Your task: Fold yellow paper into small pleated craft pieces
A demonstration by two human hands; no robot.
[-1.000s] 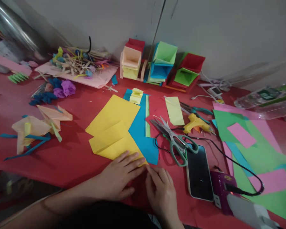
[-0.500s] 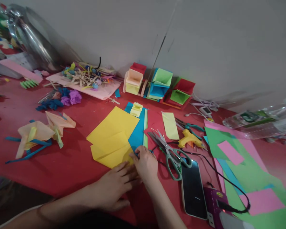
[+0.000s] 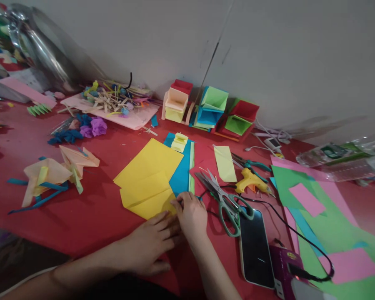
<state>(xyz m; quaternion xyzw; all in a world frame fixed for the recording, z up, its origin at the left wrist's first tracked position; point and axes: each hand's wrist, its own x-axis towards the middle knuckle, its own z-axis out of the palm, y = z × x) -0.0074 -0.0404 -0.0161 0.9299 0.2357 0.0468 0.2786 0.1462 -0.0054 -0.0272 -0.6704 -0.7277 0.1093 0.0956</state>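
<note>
1. Two bare hands are working at the near corner of the yellow paper (image 3: 148, 179), which is lying flat on the red table (image 3: 90, 216).
2. The left hand (image 3: 150, 246) is lying palm down with its fingers stretched out and apart. Its fingertips are pressing on the yellow paper's near corner.
3. The right hand (image 3: 192, 214) is sitting just right of that corner, its fingers curled together at the yellow paper's right edge. I cannot tell whether they are pinching the edge.
4. A blue paper (image 3: 180, 177) is lying under the yellow paper's right side and is showing just beyond the right hand.
5. Right of the yellow paper, green-handled scissors (image 3: 226, 200) are lying on the table. A dark phone (image 3: 256, 248) is resting screen up, nearer and further right.
6. Further right of the yellow paper, a yellow glue gun (image 3: 251, 181) is lying on its side, with a pale yellow strip (image 3: 225, 163) lying just left of it.
7. Well left of the yellow paper, peach folded shapes (image 3: 59, 168) are lying among blue strips.
8. Beyond the yellow paper, coloured paper boxes (image 3: 209, 108) are standing stacked against the wall. A pile of sticks (image 3: 112, 100) is lying to their left.
</note>
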